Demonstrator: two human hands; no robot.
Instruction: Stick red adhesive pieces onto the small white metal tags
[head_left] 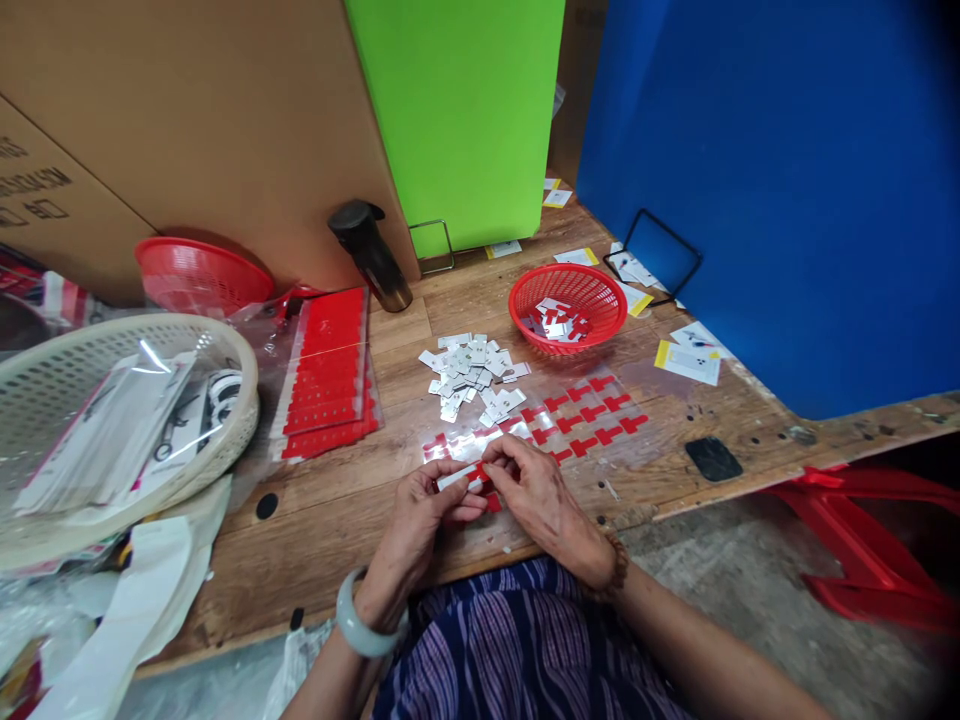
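Observation:
My left hand (436, 510) is closed on a small white plate (456, 478) at the near edge of the table. The fingers of my right hand (531, 490) pinch a red sticker (480, 470) against the same plate. Just beyond my hands lies a clear sheet with rows of red T-shaped stickers (589, 413). A loose pile of silvery-white flat plates (469, 370) sits behind it. To the right of that pile, a red basket (517, 310) holds several white pieces with red on them.
Stacked red sticker sheets (330, 355) lie left of the pile, near a dark tumbler (371, 258). A large cream basket (244, 385) with packaged cards stands at far left. Green (465, 110) and blue (765, 190) panels rise behind. A red stool (862, 540) is at right.

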